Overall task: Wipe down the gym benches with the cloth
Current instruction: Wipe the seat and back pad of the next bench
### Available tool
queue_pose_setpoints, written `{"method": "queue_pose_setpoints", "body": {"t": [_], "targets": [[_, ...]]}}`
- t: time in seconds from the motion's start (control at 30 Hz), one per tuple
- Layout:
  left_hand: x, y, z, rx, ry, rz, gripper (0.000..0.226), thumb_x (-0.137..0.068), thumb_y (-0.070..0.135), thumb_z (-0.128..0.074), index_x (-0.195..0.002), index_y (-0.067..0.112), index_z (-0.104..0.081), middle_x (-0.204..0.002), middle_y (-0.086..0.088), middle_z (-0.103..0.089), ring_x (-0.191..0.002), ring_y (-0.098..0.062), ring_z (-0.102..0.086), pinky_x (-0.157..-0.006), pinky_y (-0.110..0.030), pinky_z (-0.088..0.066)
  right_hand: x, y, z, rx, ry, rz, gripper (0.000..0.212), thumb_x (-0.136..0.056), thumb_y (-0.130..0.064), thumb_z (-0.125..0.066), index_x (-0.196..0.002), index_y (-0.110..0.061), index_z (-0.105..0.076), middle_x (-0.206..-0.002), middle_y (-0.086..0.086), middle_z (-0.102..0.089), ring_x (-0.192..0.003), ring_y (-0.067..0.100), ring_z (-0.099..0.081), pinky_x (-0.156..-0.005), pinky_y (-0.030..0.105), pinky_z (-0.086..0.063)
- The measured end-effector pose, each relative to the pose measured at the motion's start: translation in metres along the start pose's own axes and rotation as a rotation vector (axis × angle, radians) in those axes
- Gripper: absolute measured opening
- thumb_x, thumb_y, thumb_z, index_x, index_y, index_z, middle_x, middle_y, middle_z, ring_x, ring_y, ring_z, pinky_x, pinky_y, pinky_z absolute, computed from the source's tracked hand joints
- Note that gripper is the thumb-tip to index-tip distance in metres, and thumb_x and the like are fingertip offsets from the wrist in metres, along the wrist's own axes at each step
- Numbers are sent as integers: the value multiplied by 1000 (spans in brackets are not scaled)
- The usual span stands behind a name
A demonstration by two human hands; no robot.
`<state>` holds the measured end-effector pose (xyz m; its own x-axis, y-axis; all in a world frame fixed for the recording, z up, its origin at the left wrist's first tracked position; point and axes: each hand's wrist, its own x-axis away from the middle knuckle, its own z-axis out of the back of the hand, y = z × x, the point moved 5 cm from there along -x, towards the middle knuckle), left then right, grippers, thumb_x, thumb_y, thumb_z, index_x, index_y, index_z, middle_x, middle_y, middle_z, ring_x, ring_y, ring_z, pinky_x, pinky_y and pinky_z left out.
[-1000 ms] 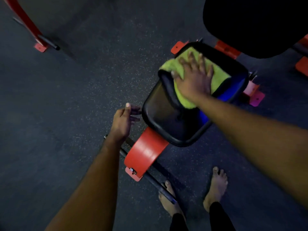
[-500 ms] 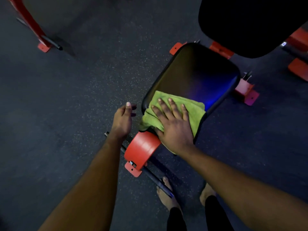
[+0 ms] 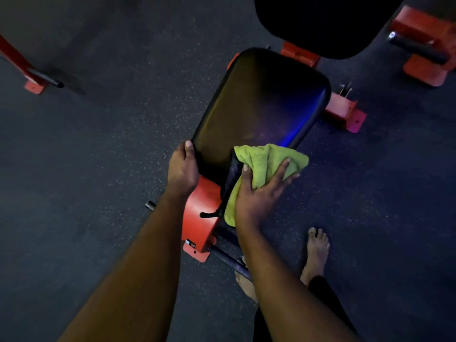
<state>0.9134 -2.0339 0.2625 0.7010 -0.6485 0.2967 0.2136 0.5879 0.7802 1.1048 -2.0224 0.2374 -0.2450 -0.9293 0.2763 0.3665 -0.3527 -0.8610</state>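
Note:
A black padded bench seat (image 3: 259, 102) sits on a red frame (image 3: 199, 213) in the middle of the head view. My left hand (image 3: 182, 169) grips the seat's near left edge, thumb on top. My right hand (image 3: 259, 196) holds a bunched yellow-green cloth (image 3: 266, 159) against the seat's near right corner, thumb and fingers closed around it. Part of the cloth hangs down below my palm, over the pad's near end.
A black backrest pad (image 3: 320, 21) rises beyond the seat. Red bench feet (image 3: 345, 112) stand at the right, with more red equipment at the far right (image 3: 424, 45) and far left (image 3: 32, 82). My bare feet (image 3: 317, 250) are on dark speckled floor beside a dark crossbar (image 3: 229, 260).
My right hand dragged the cloth from the seat's far end to its near end, then to the near right corner. My left hand moved from beside the seat to gripping its edge.

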Motion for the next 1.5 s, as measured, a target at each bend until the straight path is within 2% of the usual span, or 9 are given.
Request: {"method": "queue_pose_setpoints", "body": {"t": [0.17,0.33,0.47,0.6,0.9,1.07,1.2,1.4,1.5], "targets": [[-4,-4,-1,-64,3,-11,46,-106,32,-32,-109,-3,-61,-109,-19,-65,-104,-32,-60,-76,-32,-40,-40,-9,8,-89,-12,-178,93,-90,-47,-66,-159,-31,-5,-159,16,-27,-139,34,-39,-100,32,-38],[3,3,-3,-77,8,-4,44,-107,33,-30,-118,0,-57,-117,-15,-62,-108,-27,-57,-78,-26,-35,-115,-27,20,-69,-50,-268,88,-94,-57,-54,-159,-29,-2,-143,16,-52,-121,36,-57,-86,35,-43],[3,13,-8,-110,-4,41,44,-107,36,-28,-121,2,-51,-111,-12,-58,-102,-25,-53,-76,-27,-32,-63,-18,19,-25,33,-197,86,-93,-53,-58,-159,-23,-11,-146,20,-47,-124,38,-54,-88,36,-46],[0,16,-13,-148,-25,74,44,-106,40,-28,-119,1,-45,-116,-22,-58,-104,-34,-55,-76,-32,-33,-5,-3,12,-158,37,-276,83,-92,-44,-64,-157,-14,-23,-144,20,-50,-124,35,-55,-79,22,-37],[-2,19,-20,-163,20,89,38,-105,39,-29,-111,2,-37,-116,-33,-56,-107,-45,-54,-75,-32,-29,-126,-22,23,-164,-11,-319,70,-93,-59,-54,-148,-19,-36,-132,11,-60,-117,32,-59,-83,31,-41],[1,20,-27,-168,113,95,39,-106,41,-27,-113,4,-39,-111,-28,-59,-101,-43,-57,-73,-35,-30,-93,-12,20,-84,25,-229,80,-91,-59,-57,-154,-18,-29,-138,16,-57,-119,34,-59,-88,34,-47],[-10,32,-31,-325,220,154,49,-105,47,-21,-118,7,-47,-116,-26,-60,-104,-42,-57,-74,-40,-34,-67,-3,20,-98,-9,-238,75,-92,-50,-60,-151,-11,-34,-129,20,-62,-113,36,-62,-80,28,-43],[-38,50,-43,-408,196,204,62,-104,50,-17,-128,8,-56,-127,-26,-58,-115,-43,-54,-93,-45,-40,-155,-35,27,0,-75,-190,86,-94,-50,-58,-158,-17,-12,-147,13,-46,-127,32,-51,-85,24,-35],[-38,52,-44,-436,214,216,64,-105,49,-17,-127,5,-57,-126,-28,-58,-115,-43,-54,-94,-45,-40,-203,-59,28,161,-76,-125,94,-92,-56,-57,-159,-17,-4,-154,17,-32,-133,38,-44,-98,38,-41]]}}
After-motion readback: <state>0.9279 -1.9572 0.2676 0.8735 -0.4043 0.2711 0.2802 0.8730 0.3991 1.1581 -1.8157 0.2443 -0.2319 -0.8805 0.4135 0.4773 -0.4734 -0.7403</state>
